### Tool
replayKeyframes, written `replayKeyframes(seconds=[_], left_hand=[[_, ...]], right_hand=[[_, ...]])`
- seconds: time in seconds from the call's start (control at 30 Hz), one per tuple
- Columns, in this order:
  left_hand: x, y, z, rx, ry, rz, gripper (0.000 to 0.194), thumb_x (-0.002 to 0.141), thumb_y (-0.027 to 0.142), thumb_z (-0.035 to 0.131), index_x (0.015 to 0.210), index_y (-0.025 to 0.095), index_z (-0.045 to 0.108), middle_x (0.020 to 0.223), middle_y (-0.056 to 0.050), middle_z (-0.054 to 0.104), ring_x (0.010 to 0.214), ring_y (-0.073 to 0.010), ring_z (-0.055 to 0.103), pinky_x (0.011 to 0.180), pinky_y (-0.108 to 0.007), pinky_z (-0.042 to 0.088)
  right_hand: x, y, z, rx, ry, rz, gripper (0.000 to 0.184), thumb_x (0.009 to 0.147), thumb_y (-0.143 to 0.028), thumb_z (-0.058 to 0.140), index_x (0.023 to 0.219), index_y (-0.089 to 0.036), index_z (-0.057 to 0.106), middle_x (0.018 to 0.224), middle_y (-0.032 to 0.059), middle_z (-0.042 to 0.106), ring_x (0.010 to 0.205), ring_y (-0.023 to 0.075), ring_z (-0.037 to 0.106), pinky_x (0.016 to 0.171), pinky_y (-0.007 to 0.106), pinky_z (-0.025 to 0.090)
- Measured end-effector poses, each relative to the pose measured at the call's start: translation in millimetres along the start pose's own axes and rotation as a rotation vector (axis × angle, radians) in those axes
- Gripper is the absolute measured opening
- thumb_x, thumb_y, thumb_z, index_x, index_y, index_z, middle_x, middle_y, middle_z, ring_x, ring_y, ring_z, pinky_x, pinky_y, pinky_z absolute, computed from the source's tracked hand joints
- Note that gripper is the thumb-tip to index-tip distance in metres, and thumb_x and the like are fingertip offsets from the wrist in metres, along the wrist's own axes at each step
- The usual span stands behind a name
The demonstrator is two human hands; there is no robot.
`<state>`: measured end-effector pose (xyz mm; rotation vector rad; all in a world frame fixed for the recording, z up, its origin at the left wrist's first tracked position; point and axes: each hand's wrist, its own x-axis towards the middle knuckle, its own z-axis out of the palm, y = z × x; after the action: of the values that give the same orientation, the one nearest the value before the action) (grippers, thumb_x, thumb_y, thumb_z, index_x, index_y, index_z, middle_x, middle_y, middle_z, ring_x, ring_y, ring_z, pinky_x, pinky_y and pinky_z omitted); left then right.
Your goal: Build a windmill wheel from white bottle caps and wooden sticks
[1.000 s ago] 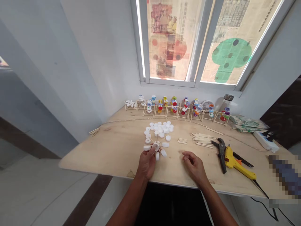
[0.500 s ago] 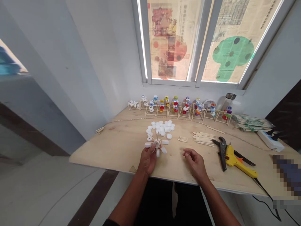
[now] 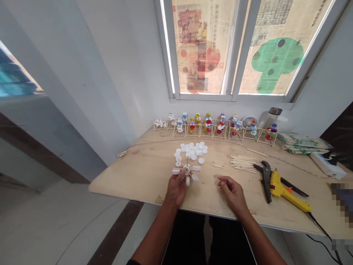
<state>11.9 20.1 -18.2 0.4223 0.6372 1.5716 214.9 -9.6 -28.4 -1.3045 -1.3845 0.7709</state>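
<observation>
A cap wheel (image 3: 186, 171) of white bottle caps on stick spokes sits on the desk (image 3: 132, 176), its spokes radiating with no single long axis. The left hand (image 3: 176, 190) is nearer, its fingers (image 3: 182, 173) pinching the hub from the near side. The right hand (image 3: 233, 193) lies apart to the wheel's right, loosely curled and empty. Loose caps (image 3: 191, 150) heap beyond the wheel.

- My plywood tabletop (image 3: 154, 176) is carrying everything, its front edge sitting closest to me
- A cap-and-stick wheel (image 3: 186, 170) is resting near that edge
- White bottle caps (image 3: 191, 151) are lying heaped just behind it
- Short cut sticks (image 3: 217, 164) are lying beside a loose pile of wooden craft sticks (image 3: 242, 163)
- Pruning shears (image 3: 266, 180) are lying against a yellow hot glue gun (image 3: 284, 193)
- Stick-framed bottle-cap figures (image 3: 209, 125) are standing along the back
</observation>
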Motion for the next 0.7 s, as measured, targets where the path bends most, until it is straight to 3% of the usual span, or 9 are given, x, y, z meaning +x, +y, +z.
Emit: replayKeyframes(seconds=[0.13, 0.2, 0.33, 0.4, 0.5, 0.7], left_hand=[[0.1, 1.2, -0.2, 0.013, 0.002, -0.017, 0.024, 0.059, 0.018, 0.081, 0.079, 0.012, 0.071, 0.077, -0.004, 0.073, 0.067, -0.0138, 0.068, 0.066, -0.023, 0.053], [0.5, 1.5, -0.5, 0.018, 0.0, -0.031, 0.027, 0.057, 0.019, 0.082, 0.08, 0.012, 0.071, 0.076, -0.003, 0.073, 0.068, -0.0137, 0.068, 0.067, -0.023, 0.053], [1.0, 2.3, -1.1, 0.024, -0.001, -0.053, 0.029, 0.056, 0.018, 0.083, 0.082, 0.013, 0.07, 0.078, -0.002, 0.073, 0.07, -0.0132, 0.068, 0.071, -0.023, 0.053], [1.1, 2.7, -1.6, 0.026, -0.004, -0.066, 0.028, 0.056, 0.017, 0.083, 0.081, 0.013, 0.07, 0.079, -0.002, 0.072, 0.071, -0.0141, 0.068, 0.073, -0.024, 0.053], [1.8, 2.8, -2.5, 0.041, -0.009, -0.068, 0.027, 0.055, 0.018, 0.084, 0.077, 0.013, 0.069, 0.079, -0.002, 0.072, 0.072, -0.0149, 0.067, 0.073, -0.025, 0.054], [3.0, -0.5, -3.1, 0.068, 0.021, -0.05, 0.031, 0.053, 0.019, 0.084, 0.079, 0.014, 0.069, 0.08, -0.002, 0.071, 0.073, -0.0151, 0.067, 0.07, -0.025, 0.053]], right_hand=[[-8.2, -12.4, -25.3, -0.049, 0.056, -0.019, 0.033, 0.082, -0.044, 0.052, 0.097, -0.017, 0.065, 0.081, 0.0071, 0.069, 0.077, 0.0207, 0.063, 0.072, 0.032, 0.049], [-12.2, -15.4, -53.8, -0.152, 0.151, -0.049, 0.029, 0.082, -0.039, 0.053, 0.1, -0.019, 0.063, 0.089, 0.0076, 0.069, 0.085, 0.0216, 0.062, 0.078, 0.034, 0.048], [-15.6, -1.5, -127.1, -0.674, 0.471, -0.165, 0.028, 0.083, -0.034, 0.046, 0.099, -0.018, 0.062, 0.096, 0.0105, 0.067, 0.087, 0.024, 0.061, 0.081, 0.038, 0.047], [-15.9, 13.4, -159.4, -0.939, 0.453, -0.191, 0.031, 0.081, -0.03, 0.044, 0.102, -0.016, 0.062, 0.1, 0.0125, 0.066, 0.094, 0.0272, 0.059, 0.084, 0.042, 0.045], [-16.3, 35.2, -188.4, -1.195, 0.28, -0.196, 0.038, 0.076, -0.026, 0.046, 0.11, -0.016, 0.059, 0.109, 0.013, 0.064, 0.102, 0.029, 0.056, 0.084, 0.043, 0.045], [-15.2, 55.8, -198.6, -1.42, 0.103, -0.15, 0.041, 0.072, -0.022, 0.048, 0.11, -0.015, 0.06, 0.117, 0.0143, 0.061, 0.099, 0.0314, 0.056, 0.078, 0.043, 0.046]])
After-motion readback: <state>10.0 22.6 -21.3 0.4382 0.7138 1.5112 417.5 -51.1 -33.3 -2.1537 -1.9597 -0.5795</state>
